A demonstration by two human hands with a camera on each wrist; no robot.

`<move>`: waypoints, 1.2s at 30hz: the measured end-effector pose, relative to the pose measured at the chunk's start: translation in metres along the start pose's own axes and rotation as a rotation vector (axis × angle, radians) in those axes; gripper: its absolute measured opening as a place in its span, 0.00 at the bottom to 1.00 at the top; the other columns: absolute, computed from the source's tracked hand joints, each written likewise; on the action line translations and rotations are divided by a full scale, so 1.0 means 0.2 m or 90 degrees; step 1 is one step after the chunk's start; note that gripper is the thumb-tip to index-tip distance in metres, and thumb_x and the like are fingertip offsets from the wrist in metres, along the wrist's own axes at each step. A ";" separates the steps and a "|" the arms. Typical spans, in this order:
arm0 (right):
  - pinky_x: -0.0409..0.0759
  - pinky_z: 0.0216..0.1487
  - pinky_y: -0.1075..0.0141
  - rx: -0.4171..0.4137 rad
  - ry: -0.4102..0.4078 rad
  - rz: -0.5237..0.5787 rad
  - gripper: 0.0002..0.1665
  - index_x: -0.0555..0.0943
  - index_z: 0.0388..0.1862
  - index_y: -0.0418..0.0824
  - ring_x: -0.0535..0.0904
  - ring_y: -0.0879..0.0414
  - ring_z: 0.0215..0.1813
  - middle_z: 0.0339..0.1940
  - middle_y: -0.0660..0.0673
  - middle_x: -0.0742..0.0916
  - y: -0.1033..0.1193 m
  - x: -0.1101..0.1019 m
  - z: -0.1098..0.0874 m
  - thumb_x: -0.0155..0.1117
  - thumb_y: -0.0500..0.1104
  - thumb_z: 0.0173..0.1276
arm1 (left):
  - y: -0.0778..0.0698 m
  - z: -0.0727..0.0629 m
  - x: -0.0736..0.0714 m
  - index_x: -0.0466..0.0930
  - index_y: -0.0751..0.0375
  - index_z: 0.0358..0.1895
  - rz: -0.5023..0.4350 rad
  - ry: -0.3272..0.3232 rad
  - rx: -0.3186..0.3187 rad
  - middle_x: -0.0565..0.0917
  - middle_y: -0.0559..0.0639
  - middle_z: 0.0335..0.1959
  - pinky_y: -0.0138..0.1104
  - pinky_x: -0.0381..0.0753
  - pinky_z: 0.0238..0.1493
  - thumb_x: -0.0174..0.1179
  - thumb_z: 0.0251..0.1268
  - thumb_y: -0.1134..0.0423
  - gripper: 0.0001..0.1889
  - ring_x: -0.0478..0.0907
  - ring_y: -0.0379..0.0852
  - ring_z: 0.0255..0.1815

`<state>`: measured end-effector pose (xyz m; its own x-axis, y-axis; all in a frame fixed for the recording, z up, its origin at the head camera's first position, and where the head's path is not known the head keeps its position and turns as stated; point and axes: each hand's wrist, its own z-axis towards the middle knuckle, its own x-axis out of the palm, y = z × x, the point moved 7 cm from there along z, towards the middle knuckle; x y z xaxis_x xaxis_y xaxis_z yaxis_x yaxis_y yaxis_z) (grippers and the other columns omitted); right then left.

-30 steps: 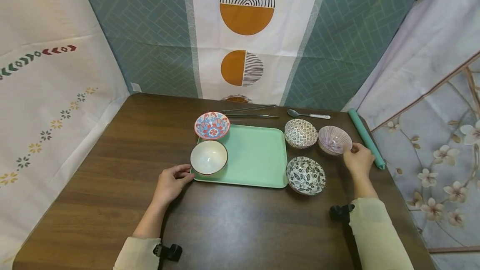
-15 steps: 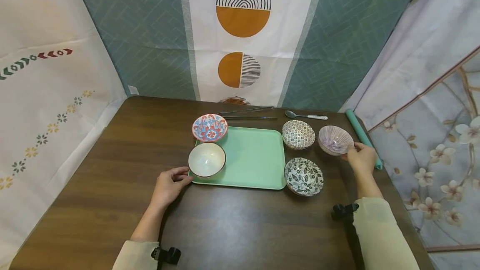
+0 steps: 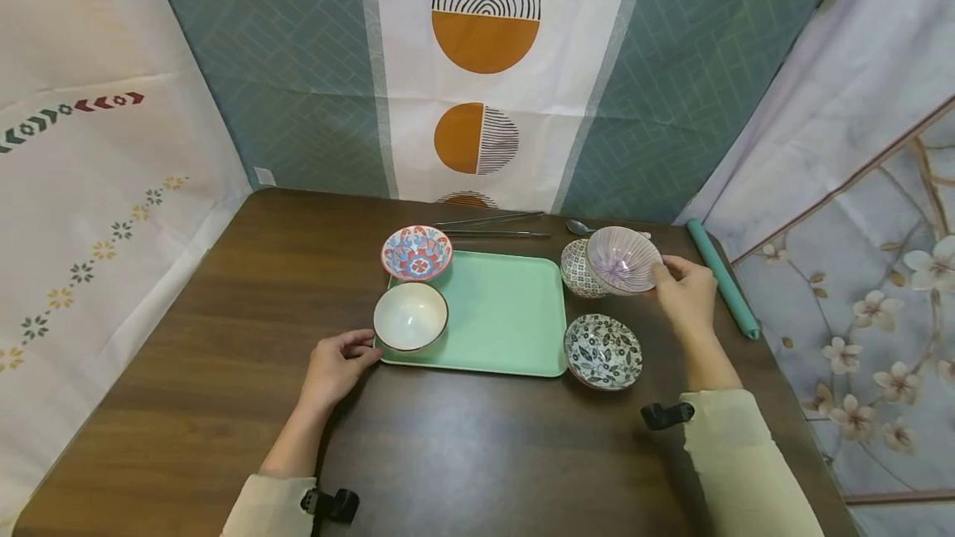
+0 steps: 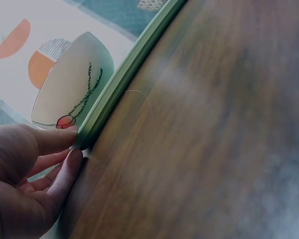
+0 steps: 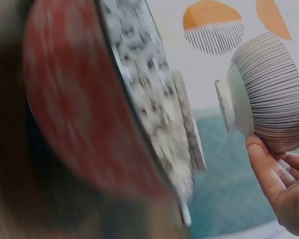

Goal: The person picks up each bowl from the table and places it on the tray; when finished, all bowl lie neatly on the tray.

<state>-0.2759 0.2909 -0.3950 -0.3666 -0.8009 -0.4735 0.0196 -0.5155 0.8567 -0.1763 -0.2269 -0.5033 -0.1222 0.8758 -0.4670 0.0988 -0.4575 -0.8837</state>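
My right hand [image 3: 685, 292] grips a purple-striped bowl [image 3: 621, 260] by its right side, thumb at the rim. In the right wrist view the bowl's lined outside [image 5: 274, 94] and foot show, lifted off the table. From the head view it overlaps a small checked bowl [image 3: 578, 270]. At the front left corner of the green tray [image 3: 515, 313], my left hand [image 3: 337, 367] pinches the edge between thumb and fingers, as the left wrist view shows. A white bowl [image 3: 410, 317] with a dark rim sits on the tray just beside those fingers.
A red-and-blue patterned bowl [image 3: 416, 253] stands at the tray's back left corner. By its right edge is a black-and-white leaf bowl [image 3: 603, 352]. Behind lie chopsticks [image 3: 496, 233] and a spoon [image 3: 579, 227], partly covered. A rolled green cloth [image 3: 722, 278] lies far right.
My right hand has raised the purple-striped bowl and carried it left, over the checked bowl. The left hand stays at the tray's corner.
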 end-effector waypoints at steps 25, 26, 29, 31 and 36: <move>0.85 0.33 0.60 0.013 0.322 -0.072 0.21 0.79 0.61 0.27 0.89 0.48 0.30 0.40 0.32 0.88 0.24 0.80 -0.23 0.51 0.36 0.75 | -0.01 0.00 0.00 0.85 0.70 0.54 0.008 0.005 -0.009 0.89 0.60 0.41 0.24 0.77 0.37 0.71 0.64 0.66 0.17 0.87 0.52 0.45; 0.85 0.33 0.60 0.013 0.332 -0.075 0.21 0.79 0.61 0.26 0.89 0.48 0.30 0.39 0.33 0.89 0.25 0.82 -0.23 0.51 0.36 0.75 | -0.01 0.00 0.00 0.85 0.69 0.54 0.008 0.005 -0.009 0.89 0.59 0.41 0.23 0.77 0.37 0.71 0.64 0.66 0.17 0.87 0.52 0.45; 0.83 0.31 0.62 0.011 0.358 -0.086 0.20 0.80 0.59 0.26 0.88 0.50 0.28 0.35 0.35 0.89 0.26 0.89 -0.25 0.50 0.35 0.74 | -0.02 0.00 0.00 0.85 0.70 0.54 0.007 0.003 -0.010 0.89 0.60 0.41 0.23 0.77 0.36 0.71 0.64 0.66 0.17 0.87 0.52 0.44; 0.81 0.30 0.65 0.009 0.369 -0.093 0.19 0.81 0.55 0.26 0.87 0.52 0.27 0.32 0.36 0.89 0.27 0.93 -0.26 0.50 0.35 0.74 | -0.02 0.00 0.00 0.85 0.71 0.54 0.005 0.005 -0.010 0.89 0.60 0.41 0.23 0.78 0.36 0.71 0.64 0.66 0.17 0.87 0.52 0.44; 0.79 0.31 0.66 0.000 0.369 -0.115 0.20 0.80 0.57 0.27 0.87 0.52 0.28 0.32 0.38 0.89 0.27 1.00 -0.27 0.50 0.35 0.73 | -0.01 0.00 0.00 0.85 0.72 0.53 0.006 0.007 -0.013 0.89 0.61 0.40 0.23 0.78 0.35 0.71 0.63 0.68 0.17 0.87 0.51 0.43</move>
<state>-0.2967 0.0871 -0.4544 0.2027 -0.7368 -0.6451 0.0036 -0.6582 0.7529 -0.1761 -0.2265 -0.5013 -0.1101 0.8732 -0.4747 0.1203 -0.4624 -0.8785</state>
